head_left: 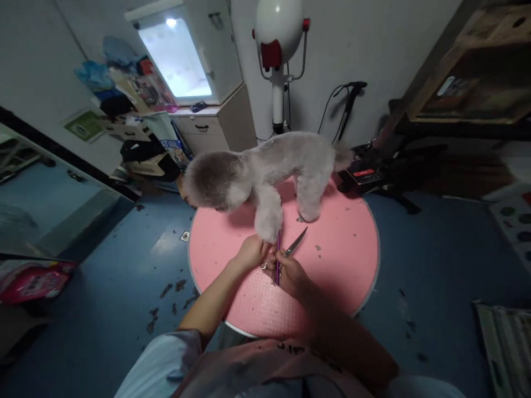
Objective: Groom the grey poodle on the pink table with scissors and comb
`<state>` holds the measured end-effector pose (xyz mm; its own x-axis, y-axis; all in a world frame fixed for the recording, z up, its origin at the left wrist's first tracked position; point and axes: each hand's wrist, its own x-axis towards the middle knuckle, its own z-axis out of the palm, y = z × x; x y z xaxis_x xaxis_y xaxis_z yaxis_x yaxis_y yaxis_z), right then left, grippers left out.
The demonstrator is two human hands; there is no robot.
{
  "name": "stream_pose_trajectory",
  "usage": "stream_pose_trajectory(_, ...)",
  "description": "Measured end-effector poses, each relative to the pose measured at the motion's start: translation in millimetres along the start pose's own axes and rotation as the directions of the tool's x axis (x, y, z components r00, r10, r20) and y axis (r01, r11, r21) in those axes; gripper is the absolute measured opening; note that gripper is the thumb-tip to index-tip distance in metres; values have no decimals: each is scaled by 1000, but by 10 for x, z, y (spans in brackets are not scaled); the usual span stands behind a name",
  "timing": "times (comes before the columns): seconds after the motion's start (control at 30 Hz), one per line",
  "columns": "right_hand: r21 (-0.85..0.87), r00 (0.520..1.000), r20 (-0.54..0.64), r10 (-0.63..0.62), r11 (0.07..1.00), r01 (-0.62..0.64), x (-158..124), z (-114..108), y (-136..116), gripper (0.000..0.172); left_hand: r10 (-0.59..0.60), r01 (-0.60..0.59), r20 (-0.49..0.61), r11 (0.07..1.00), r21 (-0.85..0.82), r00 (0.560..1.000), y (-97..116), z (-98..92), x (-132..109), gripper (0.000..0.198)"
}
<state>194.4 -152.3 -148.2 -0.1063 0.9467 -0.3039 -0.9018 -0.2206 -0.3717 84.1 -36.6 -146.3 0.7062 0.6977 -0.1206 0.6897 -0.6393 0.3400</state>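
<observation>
A grey dog (286,157) is seen standing on a round pink table (344,265), its head turned toward the left of the view. A pair of scissors (297,240) and a slim purple tool (277,265) are gripped together in the closed right hand (290,273), just below the dog's front leg. The left hand (251,251) is set against the foot of that leg with its fingers curled; whether the paw is enclosed cannot be told. Behind, a white cabinet (226,50) is lit from within, its contents washed out by glare, and is supported by a drawer unit (236,119) whose drawers are closed. Dark goods are piled on a cardboard box (155,167) nearby. At the right, a wood-framed case (429,91) is shown holding a pale object (446,86) and others too dim to be named.
</observation>
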Motion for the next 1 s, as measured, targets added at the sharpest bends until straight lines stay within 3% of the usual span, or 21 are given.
stream_pose_trajectory(0.1, 59, 1000, -5, -1, 998, 1, -211, -25, -50, 29, -9, 9, -1, 1000, 17, 1000, 76, -77, -9, 35)
stream_pose_trajectory(0.23, 118, 998, -46, -41, 992, 46, -370, -173, -24, 33, -117, 117, 51, 993, 10, 992, 139, -117, -43, 36)
stream_pose_trajectory(0.37, 60, 986, -154, 56, 997, -47, -270, -156, -5, 30, -34, 33, 71, 999, 21, 997, 195, -180, -39, 35)
stream_pose_trajectory(0.43, 10, 993, -85, 82, 997, -82, -224, -88, -24, 27, -23, 15, 104, 997, 77, 994, 222, -222, -23, 33)
stream_pose_trajectory(0.57, 6, 998, 65, 7, 1000, -8, -294, -43, -66, 29, -38, 28, 85, 993, 117, 996, 252, -246, -10, 29)
stream_pose_trajectory(1.0, 86, 999, -31, -33, 996, 36, -576, -184, 39, 34, -87, 87, -5, 996, -38, 996, 176, -117, -86, 28)
